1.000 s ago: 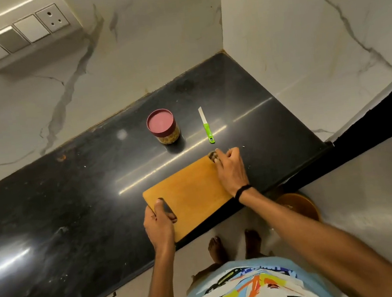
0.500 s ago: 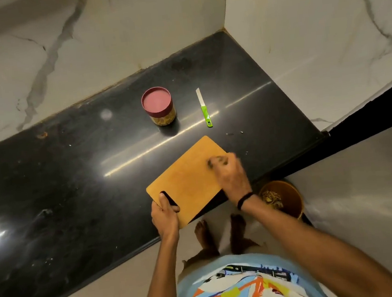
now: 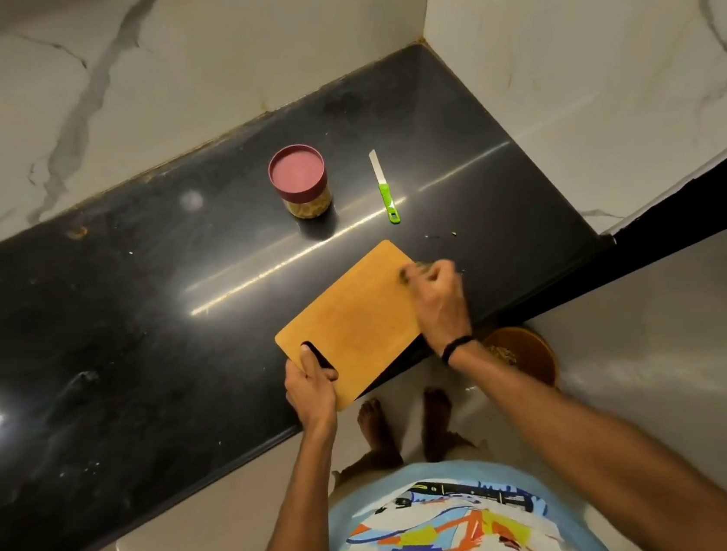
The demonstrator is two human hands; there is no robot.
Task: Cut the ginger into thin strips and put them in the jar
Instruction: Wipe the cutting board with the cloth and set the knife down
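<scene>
The right hand (image 3: 439,298) is blurred, and the dark bits (image 3: 407,274) beneath it, perhaps ginger, stay unclear.

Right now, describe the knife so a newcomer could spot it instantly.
On the black countertop, look toward the far right corner, beyond the wooden cutting board. The knife lies flat right of the red-lidded jar; only it has a green handle.
</scene>
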